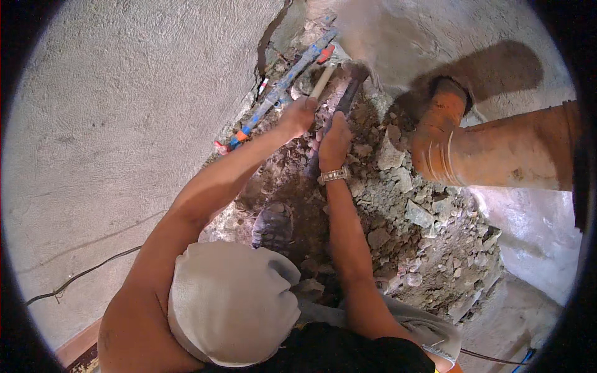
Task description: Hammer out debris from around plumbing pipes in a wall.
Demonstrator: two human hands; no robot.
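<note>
My left hand [298,116] is closed around a light wooden handle [322,81], which points up toward the hole in the wall. What sits at the handle's far end cannot be made out. My right hand [334,142], with a metal-banded watch on the wrist, grips a dark thick bar [351,91]. The bar slants upward, its upper end at the broken wall and its lower end down among the rubble [398,186]. Both hands are close together, side by side, over the broken ground.
Left of my hands, a grey-blue pipe [280,87] with red valve handles runs along the broken wall edge. A large orange elbow pipe [497,151] enters the wall at right. My shoe [273,225] stands in the debris behind my light-clothed knee [230,304]. A black cable [81,273] lies left.
</note>
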